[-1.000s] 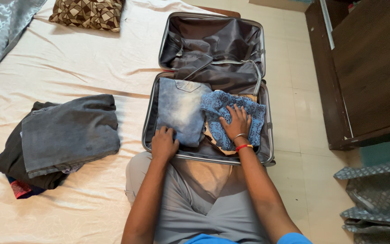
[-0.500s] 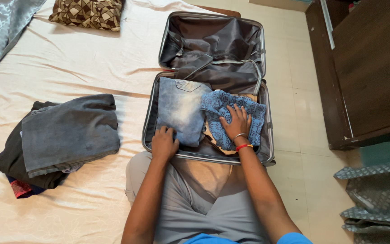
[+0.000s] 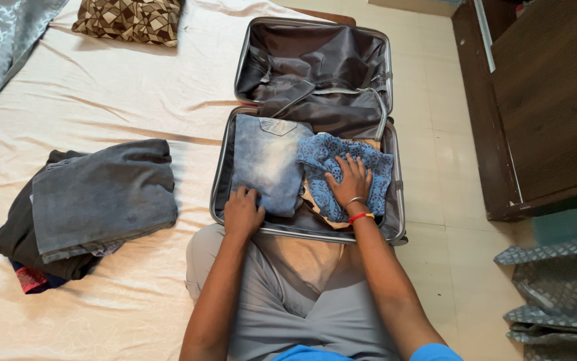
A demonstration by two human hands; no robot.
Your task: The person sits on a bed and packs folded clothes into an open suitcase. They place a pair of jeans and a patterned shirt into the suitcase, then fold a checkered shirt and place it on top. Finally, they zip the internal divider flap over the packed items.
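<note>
Denim, folded and faded, lies in the near half of the open suitcase (image 3: pixel 219 167); the left hand (image 3: pixel 243 212) presses its near edge (fingers curled), the right hand (image 3: pixel 350 182) flat, fingers spread, on a blue patterned cloth (image 3: pixel 376 175) beside those jeans (image 3: pixel 265 160).

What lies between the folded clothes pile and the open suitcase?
In the head view, only bare cream bedsheet separates the clothes pile from the suitcase.

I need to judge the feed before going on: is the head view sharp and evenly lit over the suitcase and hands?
Head view: sharp on the left hand, right hand and folded jeans; soft, even light, no glare; the suitcase lid lining is dim but readable; edges bow slightly from the wide lens.
</note>
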